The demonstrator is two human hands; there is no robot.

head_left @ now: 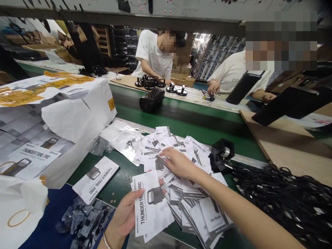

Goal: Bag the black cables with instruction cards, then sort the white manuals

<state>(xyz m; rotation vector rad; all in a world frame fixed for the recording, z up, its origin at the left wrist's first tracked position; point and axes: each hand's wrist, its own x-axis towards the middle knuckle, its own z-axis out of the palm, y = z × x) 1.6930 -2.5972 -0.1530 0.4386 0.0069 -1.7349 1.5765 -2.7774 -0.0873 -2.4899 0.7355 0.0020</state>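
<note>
My left hand [127, 211] grips a few white printed booklets [153, 207] marked "Thunder Trail Pro", the thumb lying on the top one. Over a loose heap of similar booklets [192, 221], my right hand [176, 162] has its fingers bent and closed on the edge of a booklet; how many it holds is hidden. A neat stack of booklets [95, 180] rests on the green bench to the left. Beyond that stack is a clear plastic bag [123, 138] with small dark parts inside.
A torn white-wrapped bundle [77, 114] stands at left, above small bagged parts [88, 221]. Black cables [285, 204] are heaped at right beside a tape dispenser [221, 154]. A black perforated casing [152, 99] sits on the green conveyor [186, 117]. Two people work opposite.
</note>
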